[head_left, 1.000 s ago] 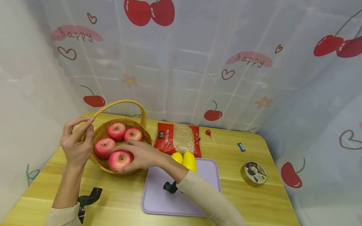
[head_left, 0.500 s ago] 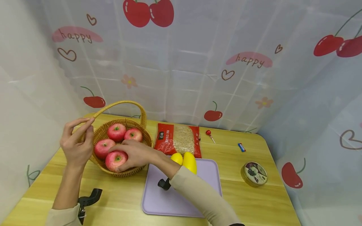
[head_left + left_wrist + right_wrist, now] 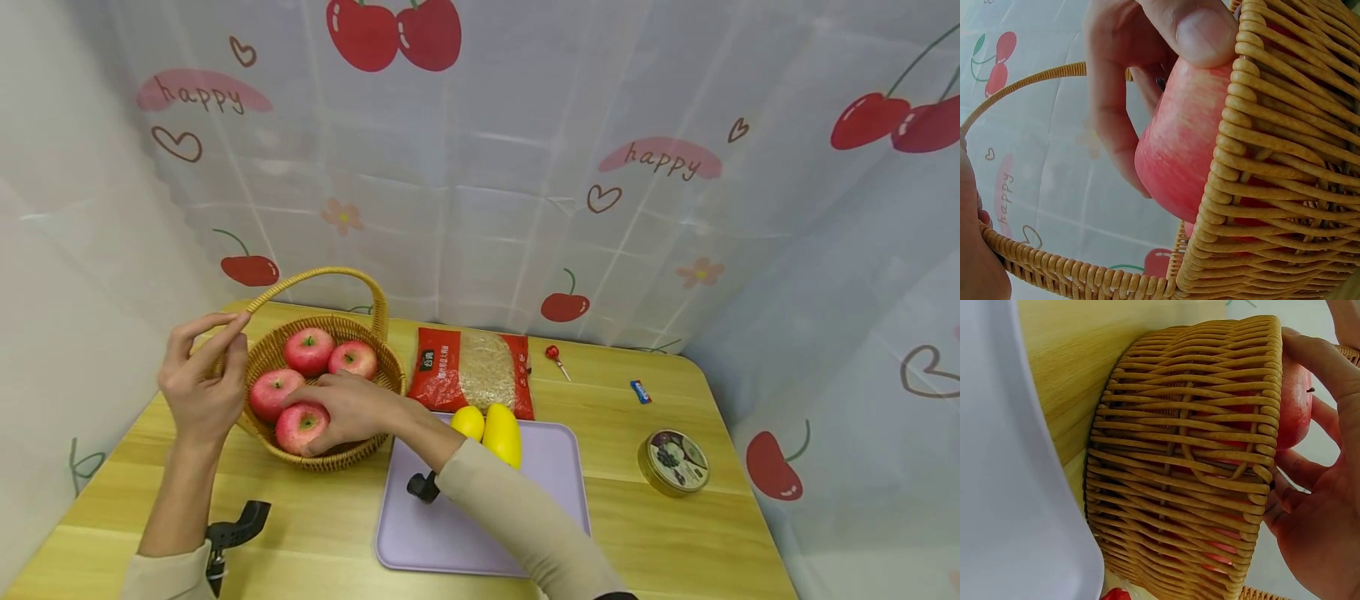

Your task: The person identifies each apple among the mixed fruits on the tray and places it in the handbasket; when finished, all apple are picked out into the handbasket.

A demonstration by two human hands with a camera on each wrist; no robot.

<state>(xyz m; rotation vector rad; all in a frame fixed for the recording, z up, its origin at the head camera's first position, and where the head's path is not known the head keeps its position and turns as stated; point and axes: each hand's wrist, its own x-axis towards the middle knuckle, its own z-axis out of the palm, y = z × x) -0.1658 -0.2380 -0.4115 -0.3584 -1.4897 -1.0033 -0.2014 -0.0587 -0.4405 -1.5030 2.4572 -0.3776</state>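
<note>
A wicker basket (image 3: pixel 327 462) with an arched handle (image 3: pixel 322 272) stands at the table's left and holds several red apples. My left hand (image 3: pixel 204 379) pinches the left side of the handle. Over the basket's front rim, my right hand (image 3: pixel 352 410) grips the nearest apple (image 3: pixel 300 428), fingers behind it and thumb at its front. In the left wrist view this apple (image 3: pixel 1185 144) sits partly above the rim, the thumb pressing on it. From the right wrist, the apple (image 3: pixel 1295 400) shows beyond the wicker wall, its lower part hidden.
Right of the basket lies a lilac tray (image 3: pixel 420 546) with two yellow fruits (image 3: pixel 501 435) at its far side. Behind it is a red bag of pale dry food (image 3: pixel 483 371). Farther right are a lollipop (image 3: pixel 553 353), a small blue packet (image 3: pixel 641 391) and a round tin (image 3: pixel 675 461).
My right hand has moved left and slightly down with the front apple, bringing it deeper into the basket beside the left apple. My left hand has stayed on the handle.
</note>
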